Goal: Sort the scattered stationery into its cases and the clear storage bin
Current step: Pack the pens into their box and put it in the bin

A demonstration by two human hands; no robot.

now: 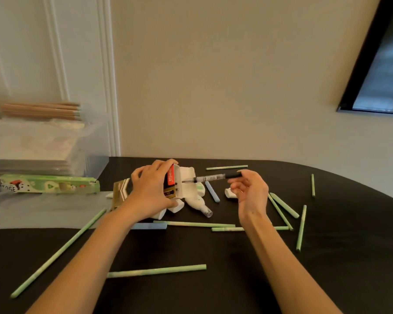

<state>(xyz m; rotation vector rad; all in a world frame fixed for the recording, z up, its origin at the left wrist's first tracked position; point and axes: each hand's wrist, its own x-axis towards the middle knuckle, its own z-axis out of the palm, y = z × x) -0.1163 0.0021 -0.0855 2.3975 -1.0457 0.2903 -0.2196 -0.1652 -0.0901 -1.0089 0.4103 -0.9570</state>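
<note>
From the head view, the left hand (150, 189) curls its grip around a small red-and-gold carton (171, 182), holding it just above the black counter (327, 257) with its white end flap folded open toward the right. The right hand (251, 190) pinches the dark cap end of a clear-barrelled pen (210, 178) between thumb and fingertips, its grip clamped on it — the pen lies nearly level and its tip sits right at the carton's open mouth. Under and just behind the carton lies a cluster of white items, among them a white correction-tape dispenser (199, 203) with a clear nose pointing to the lower right, and a short blue stick (212, 191) leaning beside it. A small white piece (229, 192) lies on the counter just below the right hand's fingers. Pale green sticks (157, 271) are scattered across the counter on both sides of the forearms, some crossing near the right wrist, and a flat blue piece (149, 226) lies just beside the left forearm. At the far left stands the clear storage bin (82, 141), holding stacked papers with a bundle of wooden pencils (43, 111) resting on top; a long green patterned case (50, 185) lies in front of it, well apart from the hands.
</note>
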